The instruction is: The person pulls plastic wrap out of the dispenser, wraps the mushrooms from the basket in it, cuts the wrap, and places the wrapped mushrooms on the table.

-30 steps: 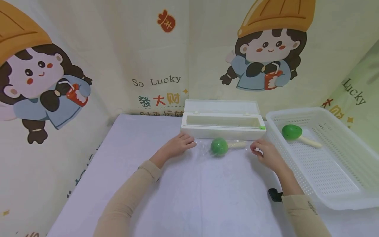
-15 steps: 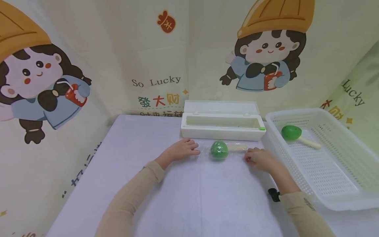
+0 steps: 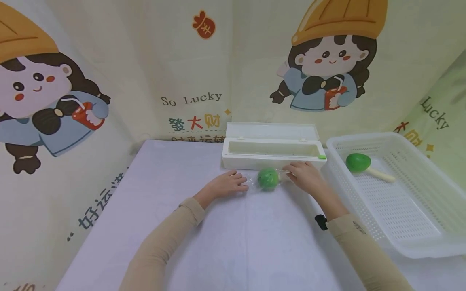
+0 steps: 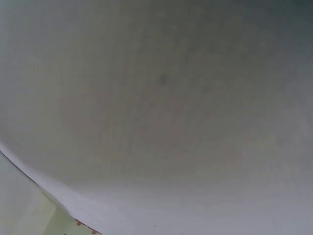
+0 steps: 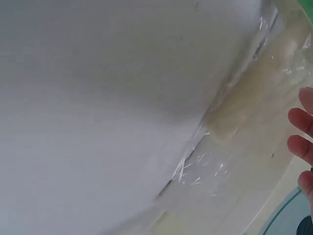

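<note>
A green maraca (image 3: 267, 179) wrapped in clear plastic film (image 3: 251, 182) lies across the table before a white lidded box. My left hand (image 3: 226, 184) rests at the film's left end, its fingers loosely bent and fingertips right at the film. My right hand (image 3: 303, 176) is over the maraca's handle and hides most of it in the head view. In the right wrist view the pale handle (image 5: 249, 93) shows inside the crinkled film, with my fingertips (image 5: 301, 120) beside it, spread and slightly bent. The left wrist view shows only white cloth and a bit of curtain.
The long white box (image 3: 273, 162) stands behind the maraca, its lid raised and a green tab on its front right corner. A white perforated basket (image 3: 411, 242) at the right holds another green maraca (image 3: 358, 162). A patterned curtain (image 3: 255, 72) closes off the back and sides.
My right hand has moved from beyond the handle's end leftward over the handle. My left hand has shifted slightly right. The wrapped maraca has moved only a little.
</note>
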Tool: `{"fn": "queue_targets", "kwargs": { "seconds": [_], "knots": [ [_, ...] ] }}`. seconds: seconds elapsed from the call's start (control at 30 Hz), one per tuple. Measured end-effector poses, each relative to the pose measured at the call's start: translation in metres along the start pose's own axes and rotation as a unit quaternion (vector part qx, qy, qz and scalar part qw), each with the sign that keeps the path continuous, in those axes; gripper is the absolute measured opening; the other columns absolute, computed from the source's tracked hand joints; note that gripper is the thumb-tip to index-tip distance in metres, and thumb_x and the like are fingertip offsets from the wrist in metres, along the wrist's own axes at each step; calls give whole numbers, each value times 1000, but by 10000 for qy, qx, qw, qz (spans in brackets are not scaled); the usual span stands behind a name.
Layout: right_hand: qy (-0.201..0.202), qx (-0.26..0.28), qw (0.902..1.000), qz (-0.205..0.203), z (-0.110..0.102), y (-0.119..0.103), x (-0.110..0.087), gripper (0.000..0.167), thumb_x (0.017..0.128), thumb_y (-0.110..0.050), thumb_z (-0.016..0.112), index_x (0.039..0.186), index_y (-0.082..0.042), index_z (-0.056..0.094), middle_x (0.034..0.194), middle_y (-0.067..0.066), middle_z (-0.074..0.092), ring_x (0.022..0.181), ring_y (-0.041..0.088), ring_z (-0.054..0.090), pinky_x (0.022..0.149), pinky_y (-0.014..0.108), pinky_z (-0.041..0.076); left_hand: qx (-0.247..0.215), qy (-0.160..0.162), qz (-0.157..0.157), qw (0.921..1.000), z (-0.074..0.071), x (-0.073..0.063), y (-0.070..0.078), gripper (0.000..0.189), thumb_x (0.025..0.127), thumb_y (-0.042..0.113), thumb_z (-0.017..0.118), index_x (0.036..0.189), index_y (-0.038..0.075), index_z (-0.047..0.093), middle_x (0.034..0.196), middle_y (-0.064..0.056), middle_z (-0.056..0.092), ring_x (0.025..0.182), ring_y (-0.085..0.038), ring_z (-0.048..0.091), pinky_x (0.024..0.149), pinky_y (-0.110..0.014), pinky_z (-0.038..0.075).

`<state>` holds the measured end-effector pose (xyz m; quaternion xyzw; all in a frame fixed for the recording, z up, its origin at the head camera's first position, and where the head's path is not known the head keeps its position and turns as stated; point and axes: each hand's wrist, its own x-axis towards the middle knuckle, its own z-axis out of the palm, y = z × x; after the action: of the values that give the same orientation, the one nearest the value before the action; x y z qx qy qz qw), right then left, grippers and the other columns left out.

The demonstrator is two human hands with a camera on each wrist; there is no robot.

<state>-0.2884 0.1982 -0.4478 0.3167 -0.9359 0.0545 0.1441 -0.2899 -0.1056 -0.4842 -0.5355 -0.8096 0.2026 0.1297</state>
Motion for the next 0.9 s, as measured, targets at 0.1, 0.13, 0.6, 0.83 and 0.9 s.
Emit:
{"fn": "queue_targets", "kwargs": {
  "seconds": [0.1, 0.13, 0.6, 0.83, 0.9],
  "knots": [
    [-466, -248, 9986, -65, 2, -4, 9, 28, 79, -10, 69, 107, -10, 65, 100, 9, 64, 99, 28, 58, 84, 43, 42, 38, 27, 9, 10000, 0, 0, 0, 29, 90, 11, 49, 114, 27, 49, 123, 0, 53, 111, -18, 50, 98, -36, 35],
    [-585, -344, 9976, -117, 3, -6, 12, 30, 78, -11, 69, 108, -9, 64, 99, 9, 63, 98, 28, 58, 83, 43, 42, 71, 61, 15, 10000, 1, 0, 0, 28, 90, 10, 49, 113, 27, 49, 122, 0, 53, 110, -18, 50, 97, -36, 36],
    [-751, -1182, 9878, -684, 23, -13, 15, 20, 74, -15, 69, 93, -9, 67, 85, 4, 55, 84, 23, 53, 67, 35, 37, 91, 253, -181, 9995, 4, 1, -1, 29, 90, 10, 47, 115, 25, 50, 119, 0, 54, 108, -18, 49, 94, -35, 38],
    [-616, -1188, 9899, -475, 31, -13, 13, 25, 77, -22, 70, 99, -10, 67, 95, 5, 59, 93, 23, 54, 75, 38, 37, -684, 1142, -581, 9894, 0, 5, 2, 27, 89, 30, 50, 110, 13, 57, 107, -5, 57, 98, -21, 51, 85, -37, 39],
    [-672, -1185, 9900, -371, 33, -14, 13, 27, 78, -23, 69, 101, -9, 67, 100, 6, 60, 97, 24, 53, 78, 38, 37, -677, 1276, -912, 9853, -2, 10, 4, 39, 89, 38, 48, 115, 11, 56, 112, -6, 57, 103, -22, 51, 87, -38, 38]
  ]
}}
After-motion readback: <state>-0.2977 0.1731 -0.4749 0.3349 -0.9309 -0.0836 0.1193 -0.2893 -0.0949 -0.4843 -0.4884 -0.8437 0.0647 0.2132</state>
